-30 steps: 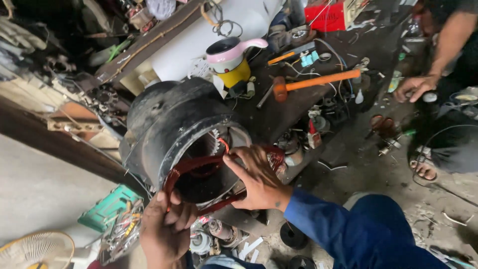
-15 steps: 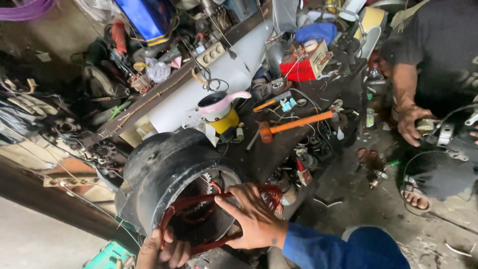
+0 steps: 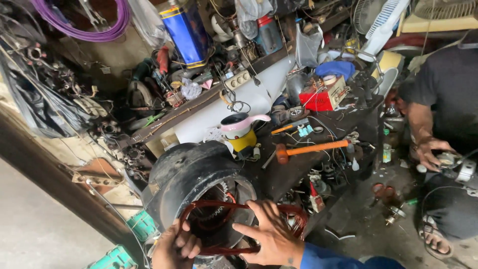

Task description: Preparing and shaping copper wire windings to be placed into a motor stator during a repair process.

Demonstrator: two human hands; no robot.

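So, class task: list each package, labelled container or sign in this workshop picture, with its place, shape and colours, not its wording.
Blue can: tall cylinder with yellow bands, on the upper shelf, left of centre.
Red box: small carton with pale sides, on the bench to the right.
Small bottle: green-labelled, by the bench edge at right.
No signs or screens show.

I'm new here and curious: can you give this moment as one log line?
left hand: grips copper wire coil | right hand: spread on coil | coil: at mouth of black motor housing | nearby: orange-handled mallet
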